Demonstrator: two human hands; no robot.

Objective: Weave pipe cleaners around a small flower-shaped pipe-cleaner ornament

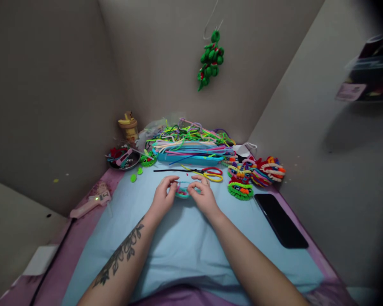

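Note:
Between my two hands is a small teal pipe-cleaner ring (182,195) with some pink inside it. On its left side, my left hand (163,194) grips it between thumb and fingers. My right hand (204,197) pinches the opposite side with thumb and forefinger. The fingertips partly hide the ring. Just beyond my hands lie scissors (212,173) with red and yellow handles, and a black pipe cleaner (169,171) stretches to their left. Both forearms rest low over a light blue cloth (185,242).
Behind stands a blue tray (188,160) heaped with colourful pipe cleaners (191,136). Finished fuzzy pieces (240,189) and a black phone (281,221) lie right. At left are a pink glue gun (92,205), a metal bowl (124,163) and green bits (133,178). Walls enclose the table.

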